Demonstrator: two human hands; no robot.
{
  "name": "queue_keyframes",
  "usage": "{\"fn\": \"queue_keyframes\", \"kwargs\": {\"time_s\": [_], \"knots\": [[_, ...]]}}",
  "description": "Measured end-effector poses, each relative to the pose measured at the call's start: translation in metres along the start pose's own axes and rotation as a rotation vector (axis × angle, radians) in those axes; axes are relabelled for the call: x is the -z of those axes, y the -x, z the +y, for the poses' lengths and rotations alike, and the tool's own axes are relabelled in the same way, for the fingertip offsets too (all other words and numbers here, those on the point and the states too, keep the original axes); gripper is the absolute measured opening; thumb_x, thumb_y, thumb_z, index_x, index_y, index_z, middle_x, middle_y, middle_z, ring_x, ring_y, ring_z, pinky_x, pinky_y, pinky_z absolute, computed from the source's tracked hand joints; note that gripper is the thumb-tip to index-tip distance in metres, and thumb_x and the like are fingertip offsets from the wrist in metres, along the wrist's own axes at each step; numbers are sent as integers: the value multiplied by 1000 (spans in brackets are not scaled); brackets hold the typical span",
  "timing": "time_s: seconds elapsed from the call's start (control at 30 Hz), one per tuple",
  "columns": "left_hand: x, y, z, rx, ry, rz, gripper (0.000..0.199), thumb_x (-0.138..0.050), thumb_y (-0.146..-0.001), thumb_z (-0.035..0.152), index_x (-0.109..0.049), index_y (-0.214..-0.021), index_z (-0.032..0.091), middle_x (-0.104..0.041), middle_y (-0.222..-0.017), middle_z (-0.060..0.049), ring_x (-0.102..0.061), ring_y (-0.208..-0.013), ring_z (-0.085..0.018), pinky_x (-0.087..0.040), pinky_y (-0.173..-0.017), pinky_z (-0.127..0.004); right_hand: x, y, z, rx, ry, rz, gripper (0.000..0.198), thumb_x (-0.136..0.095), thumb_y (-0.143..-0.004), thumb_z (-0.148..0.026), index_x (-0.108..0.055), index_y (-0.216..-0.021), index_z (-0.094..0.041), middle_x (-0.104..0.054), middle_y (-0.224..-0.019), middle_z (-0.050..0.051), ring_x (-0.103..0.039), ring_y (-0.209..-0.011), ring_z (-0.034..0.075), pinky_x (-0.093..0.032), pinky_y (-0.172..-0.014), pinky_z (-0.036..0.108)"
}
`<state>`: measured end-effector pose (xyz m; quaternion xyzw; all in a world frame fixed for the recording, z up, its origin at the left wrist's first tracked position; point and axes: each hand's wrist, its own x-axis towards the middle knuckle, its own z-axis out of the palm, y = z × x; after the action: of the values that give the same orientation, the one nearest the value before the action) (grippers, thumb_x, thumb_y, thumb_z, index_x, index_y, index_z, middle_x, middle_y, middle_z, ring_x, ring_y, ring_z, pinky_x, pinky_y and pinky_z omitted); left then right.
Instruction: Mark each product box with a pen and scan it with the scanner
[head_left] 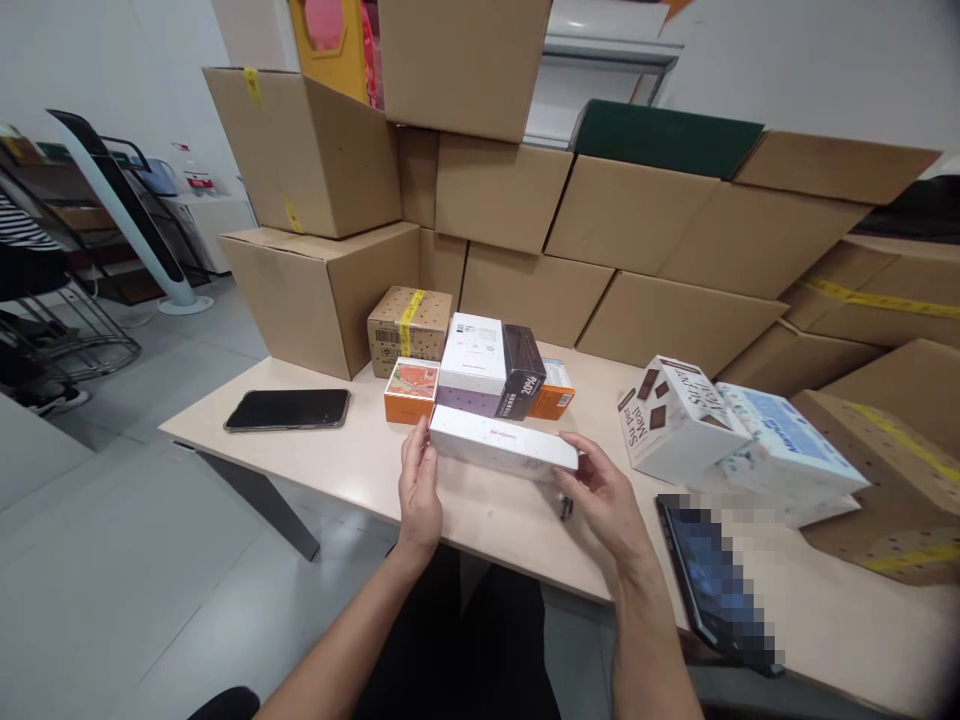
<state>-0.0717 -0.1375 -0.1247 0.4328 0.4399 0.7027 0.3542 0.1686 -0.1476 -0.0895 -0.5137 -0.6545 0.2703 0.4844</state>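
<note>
A long white box [501, 442] with small red lettering is held level between my two hands, low over the table's front part. My left hand [421, 492] grips its left end, thumb in front. At the other end, my right hand [606, 494] has fingers on the top corner and thumb on the front side. Just behind stand a white-topped box with a purple side [472, 352], a black box [523, 370], an orange box with a picture on top [412, 388] and an orange-and-white box [553, 392]. A small dark object [566, 507] lies near my right hand.
A black phone [287, 409] lies on the table [360, 465] at left. Right of me are a pixelated tablet-like device [716, 580], a Super Meal box [675, 420] and a pale blue box [791, 440]. Stacked cardboard boxes [517, 285] wall the back. A tower fan [124, 205] stands far left.
</note>
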Motion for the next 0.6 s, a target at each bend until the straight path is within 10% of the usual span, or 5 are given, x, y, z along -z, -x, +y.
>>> {"fn": "queue_keyframes", "kwargs": {"time_s": [0.6], "knots": [[4, -18, 10, -58, -258, -160, 50, -63, -74, 13, -62, -122, 26, -55, -128, -7, -53, -123, -23, -47, -98, -32, 0, 7, 0, 54, 109, 36, 53, -44, -78, -7, -57, -126, -27, -59, -135, 5, -57, -121, 19, -49, -96, 35]]}}
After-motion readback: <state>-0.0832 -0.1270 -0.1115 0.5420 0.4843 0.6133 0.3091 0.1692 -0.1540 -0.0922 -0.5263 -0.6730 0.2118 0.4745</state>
